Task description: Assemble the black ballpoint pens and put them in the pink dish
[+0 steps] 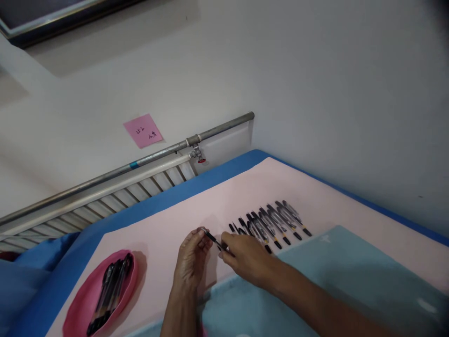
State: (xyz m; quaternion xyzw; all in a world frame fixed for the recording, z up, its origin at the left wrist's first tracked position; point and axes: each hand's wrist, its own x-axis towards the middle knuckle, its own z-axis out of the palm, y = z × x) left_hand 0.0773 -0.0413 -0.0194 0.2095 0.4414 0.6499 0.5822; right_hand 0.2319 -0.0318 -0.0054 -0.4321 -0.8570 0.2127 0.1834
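Observation:
Between my two hands is a slim black pen (212,237), tilted down toward the right. My left hand (191,256) pinches its upper-left end with fingertips and thumb. At its lower-right end, my right hand (245,255) grips it between thumb and fingers. Just beyond my right hand lies a row of several black-and-clear pens (275,220), side by side on the pink sheet (168,238). Part of that row is hidden behind my right hand. To the left stands a pink basket (75,299) with several dark pens (112,288) in it.
A pale blue mat (336,271) covers the near right of the table, under my right forearm. Blue table edging (210,173) runs along the back. Behind it are a radiator (140,189), a metal pipe (161,154) and a pink note (143,131) on the wall.

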